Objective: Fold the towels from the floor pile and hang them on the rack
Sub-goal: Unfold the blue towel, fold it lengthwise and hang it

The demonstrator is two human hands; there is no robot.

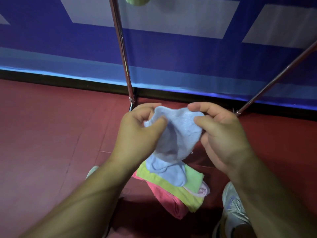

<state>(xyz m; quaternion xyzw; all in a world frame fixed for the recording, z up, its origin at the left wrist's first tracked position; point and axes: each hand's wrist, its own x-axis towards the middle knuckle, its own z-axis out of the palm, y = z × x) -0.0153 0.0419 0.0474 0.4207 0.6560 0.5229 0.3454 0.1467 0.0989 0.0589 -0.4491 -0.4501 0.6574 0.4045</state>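
A: What fills the view?

B: A blue wall (42, 40) with pale panels spans the top half. Below it runs a dark red floor (42, 134).

A: And the rack?

B: Two metal rack (122, 48) poles show. One drops from 12 o'clock to a foot near the centre; the other slants in from 3 o'clock. A green towel (137, 0) hangs at the very top, at 12 o'clock, cut off by the edge.

A: Where are the hands?

B: Both forearms reach in from the bottom corners and meet at the centre. The left hand (137, 134) pinches the blue towel (178, 134) between thumb and curled fingers at its top left edge. The right hand (221, 133) pinches the top right edge the same way. The towel hangs bunched between them, its lower end touching the pile.

A: The pile?

B: The pile (180, 191) sits on the floor at 6 o'clock: yellow-green, pink and pale pink towels. A grey shoe (233, 206) is at 5 o'clock.
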